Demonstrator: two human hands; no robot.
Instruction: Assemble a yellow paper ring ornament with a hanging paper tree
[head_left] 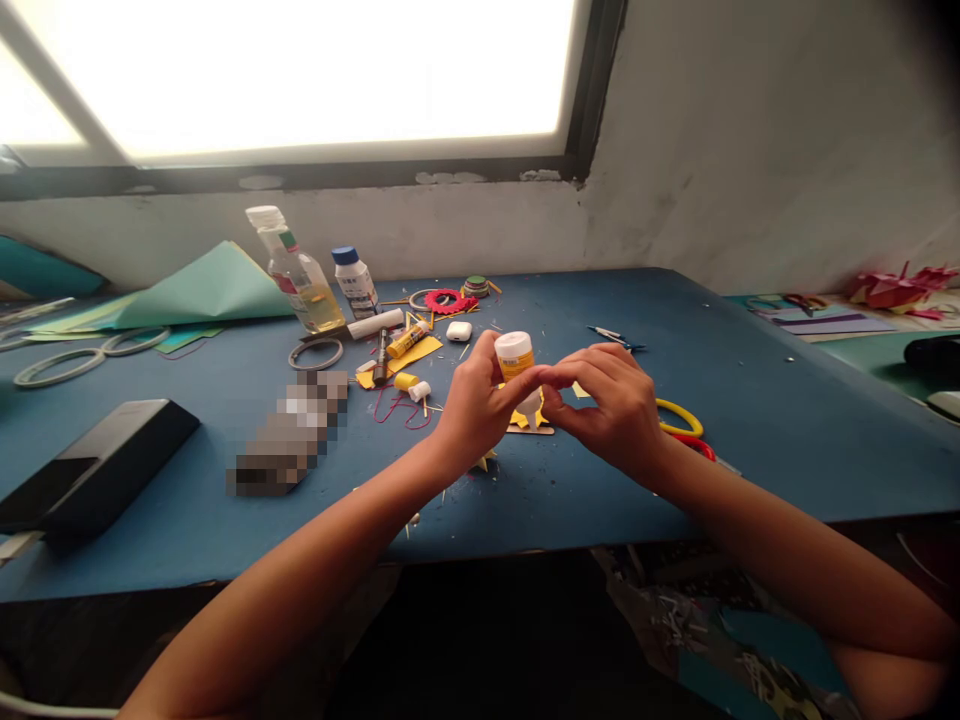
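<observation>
I see the left hand clasping the glue bottle tipped nozzle-down, while the right hand pinches at its tip, over yellow paper.

The glue bottle shows only its white end and a strip of orange label; the left hand covers the rest, and the print is too small to read. The right hand hides most of the yellow and red loops. A pixelated block lies toward the table's front left. The window is blown out white.
</observation>
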